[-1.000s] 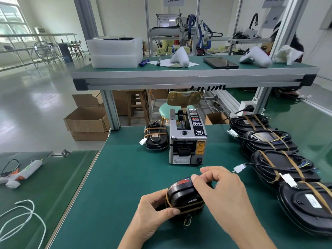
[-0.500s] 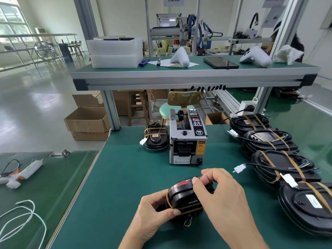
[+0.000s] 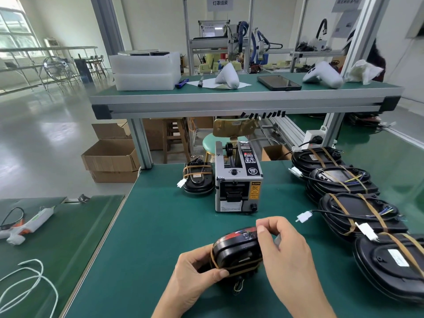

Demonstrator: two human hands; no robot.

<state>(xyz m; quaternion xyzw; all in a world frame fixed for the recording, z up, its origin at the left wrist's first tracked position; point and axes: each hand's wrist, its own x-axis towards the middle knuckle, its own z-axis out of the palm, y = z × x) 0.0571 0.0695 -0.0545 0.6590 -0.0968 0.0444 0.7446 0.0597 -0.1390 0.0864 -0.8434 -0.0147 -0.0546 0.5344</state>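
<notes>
The left grip [image 3: 197, 275] clasps the black banded unit [image 3: 234, 251] from its side while the right grip [image 3: 288, 255] pinches its far top edge — the unit sits between both grips, the tape dispenser [image 3: 237, 180] beyond them.

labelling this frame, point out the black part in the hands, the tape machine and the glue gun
black part [image 3: 231, 250], head view, its dark side face
tape machine [image 3: 238, 193], head view, its front face
glue gun [image 3: 34, 220], head view, its white barrel

Green bench [image 3: 160, 226], tape dispenser [image 3: 238, 184], black units [image 3: 358, 210]
</notes>
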